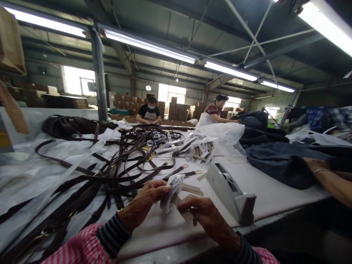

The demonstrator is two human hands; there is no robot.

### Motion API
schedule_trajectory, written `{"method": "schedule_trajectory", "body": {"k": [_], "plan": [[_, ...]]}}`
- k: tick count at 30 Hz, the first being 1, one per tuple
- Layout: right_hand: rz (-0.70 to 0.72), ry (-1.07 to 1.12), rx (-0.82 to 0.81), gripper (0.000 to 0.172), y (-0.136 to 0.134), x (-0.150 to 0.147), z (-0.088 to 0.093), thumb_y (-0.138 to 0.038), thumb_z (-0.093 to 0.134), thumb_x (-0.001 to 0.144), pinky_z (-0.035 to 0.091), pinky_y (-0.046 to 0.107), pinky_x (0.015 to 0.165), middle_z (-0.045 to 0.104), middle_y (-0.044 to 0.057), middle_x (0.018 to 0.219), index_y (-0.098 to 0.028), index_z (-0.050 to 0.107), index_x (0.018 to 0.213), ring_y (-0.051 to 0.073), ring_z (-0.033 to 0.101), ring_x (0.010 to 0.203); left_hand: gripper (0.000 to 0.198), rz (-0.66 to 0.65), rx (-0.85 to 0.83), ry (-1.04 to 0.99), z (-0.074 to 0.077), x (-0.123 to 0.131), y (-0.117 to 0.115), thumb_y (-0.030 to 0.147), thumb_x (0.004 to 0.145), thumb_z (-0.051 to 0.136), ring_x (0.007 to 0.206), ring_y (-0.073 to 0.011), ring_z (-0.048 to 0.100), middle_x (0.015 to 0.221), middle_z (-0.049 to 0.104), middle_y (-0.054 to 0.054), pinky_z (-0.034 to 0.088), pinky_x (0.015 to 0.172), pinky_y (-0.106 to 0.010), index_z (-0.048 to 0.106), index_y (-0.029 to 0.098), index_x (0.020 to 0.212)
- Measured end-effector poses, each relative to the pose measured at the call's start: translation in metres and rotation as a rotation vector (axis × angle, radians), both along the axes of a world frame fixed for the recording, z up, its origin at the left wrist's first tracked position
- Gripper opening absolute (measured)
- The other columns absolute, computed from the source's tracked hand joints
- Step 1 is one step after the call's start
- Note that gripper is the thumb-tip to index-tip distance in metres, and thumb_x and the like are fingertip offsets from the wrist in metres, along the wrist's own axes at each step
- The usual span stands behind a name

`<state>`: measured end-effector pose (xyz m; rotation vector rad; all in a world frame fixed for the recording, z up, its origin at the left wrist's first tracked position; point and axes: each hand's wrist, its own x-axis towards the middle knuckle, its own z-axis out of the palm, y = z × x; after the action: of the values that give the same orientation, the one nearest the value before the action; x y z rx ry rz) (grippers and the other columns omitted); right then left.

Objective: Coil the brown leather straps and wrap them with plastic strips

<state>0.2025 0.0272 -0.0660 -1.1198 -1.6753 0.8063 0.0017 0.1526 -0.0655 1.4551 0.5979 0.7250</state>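
In front of me, my left hand (pixel 141 201) pinches a small bundle (pixel 168 198) wrapped in thin white paper. What lies inside the wrapping is mostly hidden. My right hand (pixel 209 216) grips a flat beige strip (pixel 187 215) whose far end meets the side of the bundle. Just behind the bundle lie a few more beige strips (pixel 192 189). Dark brown straps (pixel 118 179) with metal buckles spread over the table to the left of my hands. A grey tape dispenser (pixel 224 187) stands to the right of my right hand.
A heap of paper-wrapped bundles (pixel 202 148) sits farther back. Dark blue fabric (pixel 277 161) covers the right side, where another person's arm (pixel 330 179) reaches in. Two people (pixel 150 112) work across the table. The table's front edge (pixel 176 253) runs close to me.
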Motion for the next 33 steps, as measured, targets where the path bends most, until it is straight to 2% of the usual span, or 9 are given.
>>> {"method": "schedule_trajectory", "body": {"k": [3, 6, 9, 12, 15, 18, 22, 27, 33], "plan": [[-0.046, -0.34, 0.355, 0.033, -0.017, -0.004, -0.001, -0.003, 0.05, 0.091, 0.051, 0.031, 0.078, 0.073, 0.006, 0.097, -0.021, 0.074, 0.105, 0.02, 0.066, 0.091, 0.031, -0.025, 0.083, 0.086, 0.017, 0.0, -0.013, 0.045, 0.084, 0.072, 0.059, -0.0141, 0.045, 0.064, 0.056, 0.0, 0.032, 0.06, -0.028, 0.066, 0.016, 0.072], [-0.214, -0.565, 0.643, 0.029, -0.031, -0.012, -0.008, -0.003, 0.048, 0.098, 0.049, 0.03, 0.073, 0.068, 0.006, 0.086, -0.02, 0.072, 0.101, 0.019, 0.061, 0.083, 0.023, 0.003, 0.223, 0.167, 0.029, 0.001, -0.035, 0.031, 0.076, 0.078, 0.067, -0.0169, 0.044, 0.066, 0.054, 0.001, 0.031, 0.063, -0.03, 0.063, 0.018, 0.064], [-0.34, -0.652, 0.739, 0.027, -0.041, -0.016, -0.022, -0.004, 0.05, 0.099, 0.053, 0.032, 0.075, 0.07, 0.01, 0.101, -0.02, 0.071, 0.099, 0.023, 0.063, 0.093, 0.014, 0.032, 0.623, 0.298, 0.02, 0.005, -0.059, 0.021, 0.075, 0.076, 0.085, -0.023, 0.048, 0.081, 0.059, -0.002, 0.035, 0.078, -0.035, 0.064, 0.019, 0.069], [-0.31, -0.641, 0.673, 0.023, -0.046, -0.018, -0.036, -0.006, 0.051, 0.099, 0.057, 0.032, 0.082, 0.071, 0.012, 0.114, -0.019, 0.069, 0.093, 0.024, 0.067, 0.102, 0.009, 0.016, 1.023, 0.48, -0.006, 0.012, -0.075, 0.018, 0.088, 0.061, 0.089, -0.0256, 0.051, 0.09, 0.063, -0.007, 0.039, 0.081, -0.039, 0.064, 0.019, 0.08], [-0.238, -0.619, 0.552, 0.018, -0.045, -0.017, -0.042, -0.009, 0.054, 0.1, 0.057, 0.03, 0.082, 0.074, 0.01, 0.106, -0.018, 0.068, 0.095, 0.021, 0.07, 0.097, 0.019, 0.011, 1.105, 0.525, -0.026, 0.015, -0.079, 0.015, 0.095, 0.051, 0.088, -0.0252, 0.054, 0.092, 0.064, -0.009, 0.043, 0.078, -0.038, 0.063, 0.019, 0.08], [-0.197, -0.605, 0.371, 0.018, -0.039, -0.014, -0.033, -0.01, 0.058, 0.098, 0.052, 0.025, 0.07, 0.071, 0.005, 0.09, -0.018, 0.071, 0.088, 0.018, 0.069, 0.082, 0.02, 0.002, 1.059, 0.427, -0.026, 0.009, -0.073, 0.023, 0.097, 0.053, 0.088, -0.0247, 0.055, 0.092, 0.064, -0.008, 0.044, 0.077, -0.036, 0.065, 0.02, 0.082], [-0.142, -0.498, 0.177, 0.021, -0.027, -0.009, -0.011, -0.004, 0.063, 0.09, 0.045, 0.023, 0.066, 0.069, 0.001, 0.082, -0.019, 0.077, 0.087, 0.015, 0.067, 0.073, 0.017, -0.094, 0.831, 0.318, -0.01, -0.001, -0.064, 0.025, 0.095, 0.057, 0.091, -0.0249, 0.062, 0.097, 0.071, -0.006, 0.044, 0.08, -0.034, 0.074, 0.024, 0.099], [-0.117, -0.287, -0.043, 0.013, -0.007, -0.007, 0.008, -0.007, 0.076, 0.075, 0.041, 0.024, 0.065, 0.069, -0.003, 0.068, -0.019, 0.076, 0.074, 0.015, 0.063, 0.068, 0.022, 0.089, 0.611, 0.203, -0.006, 0.008, -0.059, 0.016, 0.086, 0.063, 0.073, -0.0223, 0.063, 0.079, 0.073, -0.002, 0.04, 0.07, -0.031, 0.075, 0.025, 0.101], [0.062, -0.117, -0.237, 0.008, 0.012, -0.003, 0.014, -0.02, 0.079, 0.071, 0.042, 0.023, 0.057, 0.07, -0.003, 0.068, -0.017, 0.075, 0.077, 0.015, 0.06, 0.063, 0.012, 0.17, 0.664, 0.098, -0.016, 0.024, -0.065, 0.012, 0.082, 0.065, 0.069, -0.0184, 0.057, 0.075, 0.066, -0.001, 0.037, 0.065, -0.028, 0.066, 0.022, 0.077]]}}
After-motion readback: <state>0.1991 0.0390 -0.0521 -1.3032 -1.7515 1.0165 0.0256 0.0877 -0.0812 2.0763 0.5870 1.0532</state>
